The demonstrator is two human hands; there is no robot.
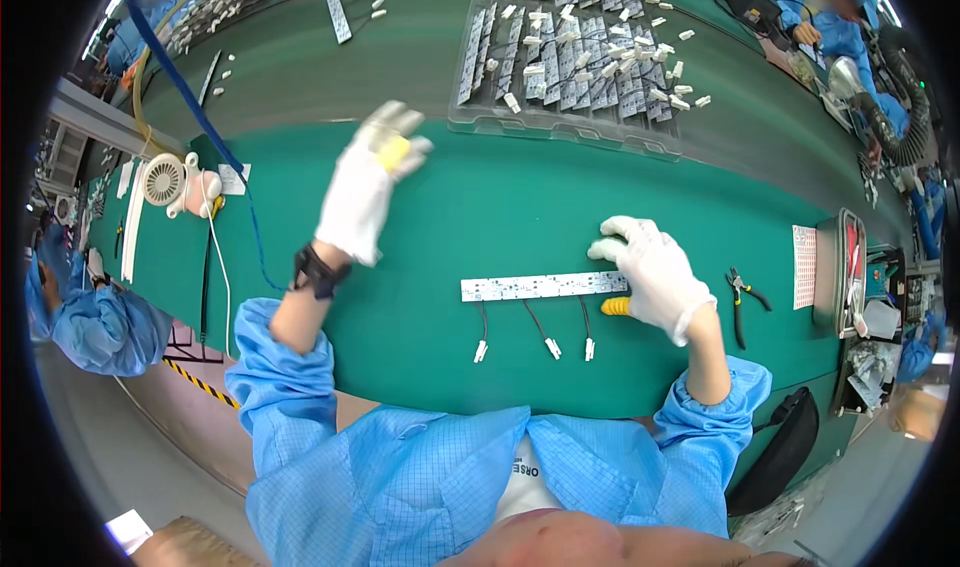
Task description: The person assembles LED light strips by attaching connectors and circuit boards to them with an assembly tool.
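A white circuit board strip lies across the green mat. Three short dark wires hang from its near edge, each ending in a white connector. My right hand, in a white glove with a yellow-covered thumb, is at the strip's right end. Its fingers are above the strip and its thumb below, spread apart; the palm hides the very end. Farther left, my left hand reaches toward the far edge of the mat, also gloved, with a yellow patch near the thumb. Motion blurs its fingers, but they look stretched out and hold nothing visible.
A clear tray full of wired boards stands at the far side on a dark belt, beside a loose board. Pliers and a metal box are right. A small fan and blue cord are left.
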